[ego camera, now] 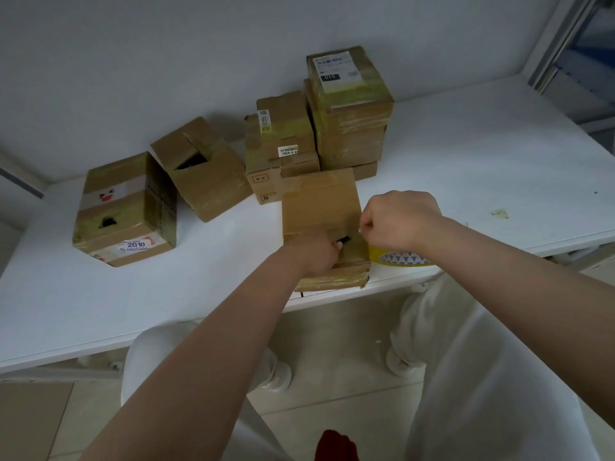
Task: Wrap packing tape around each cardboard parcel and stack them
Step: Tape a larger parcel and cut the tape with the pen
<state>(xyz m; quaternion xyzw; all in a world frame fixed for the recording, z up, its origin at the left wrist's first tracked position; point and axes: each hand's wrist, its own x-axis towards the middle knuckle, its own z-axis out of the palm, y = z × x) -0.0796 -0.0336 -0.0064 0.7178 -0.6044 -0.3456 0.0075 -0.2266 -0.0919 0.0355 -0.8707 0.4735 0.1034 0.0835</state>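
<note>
A brown cardboard parcel (320, 201) lies at the white table's (482, 154) front edge, with a dark gap in its near top. My left hand (316, 252) lies on the parcel's near end, fingers curled down beside that gap. My right hand (399, 219) hovers at the parcel's right edge, fingers curled, pinching what looks like a thin strip of tape. A yellow tape roll (401, 260) sits on the table under my right wrist, partly hidden. Taped parcels are stacked at the back: a tall stack (351, 111) and a lower stack (283, 138).
A tilted box with open flaps (203, 168) and a box labelled 2010 (126, 207) stand at the left. A small tape scrap (499, 213) lies at the right. The wall runs close behind the parcels. A metal frame (565, 38) rises at the far right.
</note>
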